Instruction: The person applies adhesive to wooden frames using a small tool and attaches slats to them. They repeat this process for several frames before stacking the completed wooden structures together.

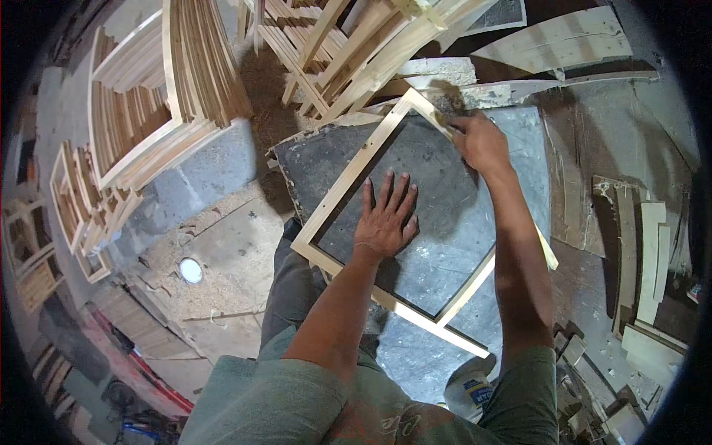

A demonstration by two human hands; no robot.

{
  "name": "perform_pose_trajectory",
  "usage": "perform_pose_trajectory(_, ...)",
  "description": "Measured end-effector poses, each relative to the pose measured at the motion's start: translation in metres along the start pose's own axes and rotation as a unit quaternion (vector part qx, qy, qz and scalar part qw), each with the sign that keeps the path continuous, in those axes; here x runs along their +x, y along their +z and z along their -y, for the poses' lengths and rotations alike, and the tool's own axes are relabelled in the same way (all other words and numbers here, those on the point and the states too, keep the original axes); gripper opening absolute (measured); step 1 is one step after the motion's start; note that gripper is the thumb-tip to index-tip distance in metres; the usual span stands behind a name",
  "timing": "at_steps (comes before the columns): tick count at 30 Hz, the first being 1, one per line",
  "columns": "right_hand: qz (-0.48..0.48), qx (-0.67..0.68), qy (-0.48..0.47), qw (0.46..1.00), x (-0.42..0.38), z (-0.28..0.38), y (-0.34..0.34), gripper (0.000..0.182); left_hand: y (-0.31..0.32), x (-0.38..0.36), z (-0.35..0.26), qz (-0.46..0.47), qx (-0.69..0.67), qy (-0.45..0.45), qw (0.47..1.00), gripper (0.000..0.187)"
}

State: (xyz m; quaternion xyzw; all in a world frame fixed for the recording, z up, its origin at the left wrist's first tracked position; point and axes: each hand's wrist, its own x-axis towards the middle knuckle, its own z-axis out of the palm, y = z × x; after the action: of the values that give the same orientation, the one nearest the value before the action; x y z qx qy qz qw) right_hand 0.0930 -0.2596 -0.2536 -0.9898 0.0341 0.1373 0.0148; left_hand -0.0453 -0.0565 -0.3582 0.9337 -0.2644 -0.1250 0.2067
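Observation:
A rectangular wooden frame (352, 182) lies tilted on a grey work surface (452, 193), with rail ends sticking out past its lower and right corners. My left hand (387, 219) rests inside the frame, palm down with its fingers spread on the surface, holding nothing. At the frame's upper right rail, my right hand (480, 142) is closed, its fingers bent at the wood. Whatever is between those fingers, if anything, is too hidden to make out.
Many similar frames (174, 67) stand stacked at the upper left. More wooden pieces (348, 59) lean behind the work surface. Scrap boards (649, 259) lie at the right, and a labelled container (469, 387) stands near my body. A white disc (190, 271) lies at the left.

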Motion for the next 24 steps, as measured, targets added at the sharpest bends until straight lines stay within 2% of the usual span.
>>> perform_pose_trajectory(2, -0.065, 0.048, -0.022, 0.996, 0.004, 0.004, 0.009, 0.03, -0.003, 0.0, -0.001, 0.003, -0.005, 0.0, 1.0, 0.064)
perform_pose_trajectory(5, -0.023, 0.069, -0.005, 0.997, -0.002, 0.005, 0.016, 0.028, -0.005, -0.001, 0.0, 0.0, -0.01, 0.001, 1.0, 0.064)
perform_pose_trajectory(8, 0.03, -0.046, 0.056, 0.997, -0.005, 0.011, 0.001, 0.029, -0.003, -0.003, 0.001, -0.012, -0.021, 0.0, 1.0, 0.064)
perform_pose_trajectory(14, -0.083, 0.064, -0.114, 0.988, -0.009, 0.05, 0.017, 0.032, -0.003, 0.0, 0.002, -0.017, -0.037, 0.003, 0.999, 0.064)
perform_pose_trajectory(17, -0.086, 0.062, -0.14, 0.985, -0.002, 0.063, 0.027, 0.032, -0.003, -0.001, 0.004, -0.009, -0.04, 0.004, 0.999, 0.064)
perform_pose_trajectory(20, -0.069, 0.02, -0.131, 0.989, 0.009, 0.068, 0.039, 0.031, -0.001, 0.0, 0.004, 0.001, -0.025, 0.006, 1.0, 0.065)
perform_pose_trajectory(24, -0.098, -0.021, -0.123, 0.987, 0.038, 0.068, 0.038, 0.028, 0.003, 0.0, 0.004, 0.002, -0.033, 0.006, 0.999, 0.065)
